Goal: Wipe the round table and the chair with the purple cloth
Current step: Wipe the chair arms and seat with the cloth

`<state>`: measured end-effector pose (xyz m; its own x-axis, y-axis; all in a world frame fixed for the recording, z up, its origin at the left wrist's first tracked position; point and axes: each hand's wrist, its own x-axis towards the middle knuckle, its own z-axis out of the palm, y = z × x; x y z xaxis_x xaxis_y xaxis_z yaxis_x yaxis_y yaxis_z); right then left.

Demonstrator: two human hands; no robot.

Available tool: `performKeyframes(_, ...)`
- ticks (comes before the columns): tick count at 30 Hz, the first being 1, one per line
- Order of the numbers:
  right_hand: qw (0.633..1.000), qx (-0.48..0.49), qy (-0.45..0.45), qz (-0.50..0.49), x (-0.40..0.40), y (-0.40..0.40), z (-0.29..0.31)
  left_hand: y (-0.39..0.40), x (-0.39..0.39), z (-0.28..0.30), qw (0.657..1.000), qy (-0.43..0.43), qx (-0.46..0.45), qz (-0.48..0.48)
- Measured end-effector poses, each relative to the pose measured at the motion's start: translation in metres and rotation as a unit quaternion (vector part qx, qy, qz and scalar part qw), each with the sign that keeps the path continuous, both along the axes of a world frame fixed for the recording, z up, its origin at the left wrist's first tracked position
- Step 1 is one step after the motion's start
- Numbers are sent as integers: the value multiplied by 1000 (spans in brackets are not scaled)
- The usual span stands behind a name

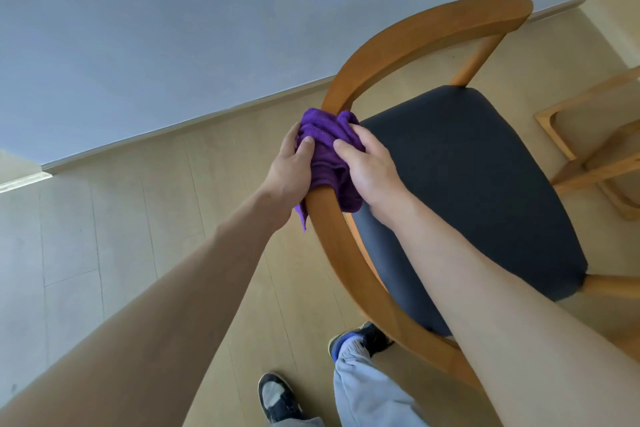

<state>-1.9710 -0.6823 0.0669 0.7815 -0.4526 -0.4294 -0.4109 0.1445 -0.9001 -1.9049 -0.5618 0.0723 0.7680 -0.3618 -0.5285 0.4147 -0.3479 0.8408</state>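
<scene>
I was on the chair [450, 177] step, working the curved wooden back rail [398, 42]. The purple cloth [323, 149] was bunched round the rail approx. mid-curve, draped over the top w/ a corner hanging below on the outer side. My left hand [289, 172] gripped it from the outside, thumb pressed on top of the cloth, fingers curled under. My right hand [369, 170] clamped it from the seat side, thumb on the cloth too. So both hands were wrapped round cloth and rail together, not spread.

Round table wasn't in view, so I couldn't tell if it had been done; only a pale wooden frame [588, 149] showed at the right edge.

Next move, I judged: slide the wrapped cloth along the rail toward the far end, keeping the squeeze even so it didn't slip off the curve. Then the near stretch, the dark seat [467, 191], the legs.

Room: open floor [138, 236] on my left, wall [173, 28] beyond it, plenty of elbow space. Tighter on the right, where the frame stood near the seat. My shoes [277, 399] were close to the rail's near end.
</scene>
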Motion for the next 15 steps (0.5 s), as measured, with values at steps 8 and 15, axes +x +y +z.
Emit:
performKeyframes(8,993,-106,21,37,-70,30,21,36,-70,23,998,-57,-16,-29)
performKeyframes(15,972,-213,51,80,-110,34,28,60,-116,31,992,-124,-1,-29)
